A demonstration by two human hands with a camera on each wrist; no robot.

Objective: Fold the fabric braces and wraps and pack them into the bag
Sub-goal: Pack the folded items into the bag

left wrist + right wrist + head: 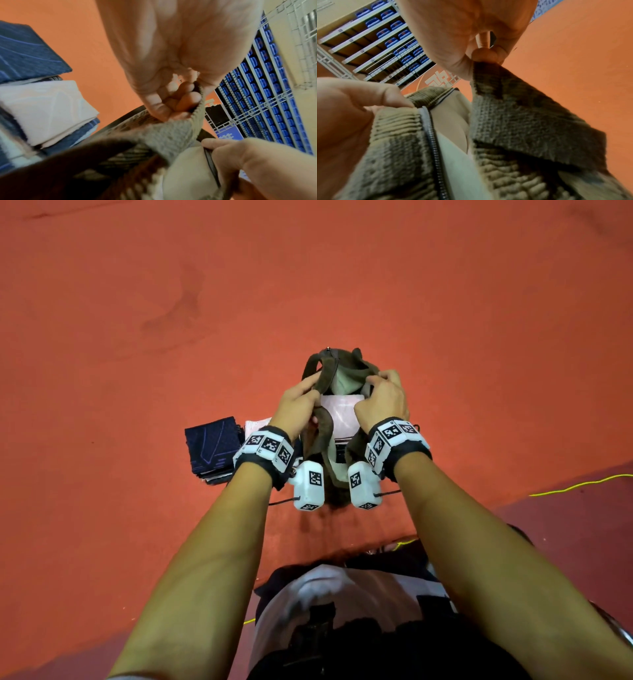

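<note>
Orange-red floor (137,302), with rows of blue seats (267,83) behind railings in the background. Item, left: stack of folded wraps (212,448), dark blue on top with pale pieces beneath, lying flat just left of the bag. Item: left hand (298,409), fingers curled round the olive webbing strap (178,134) at the bag's left rim. Item, centre: olive-brown corduroy bag (339,371), upright on the floor, mouth facing up, long axis running away from the person, zipper (433,142) undone along the opening. Inside: folded pale pink wrap (342,410), flat face up. Item, right: right hand (383,402), fingers and thumb pinching the bag's right rim, drawing the mouth apart.
</note>
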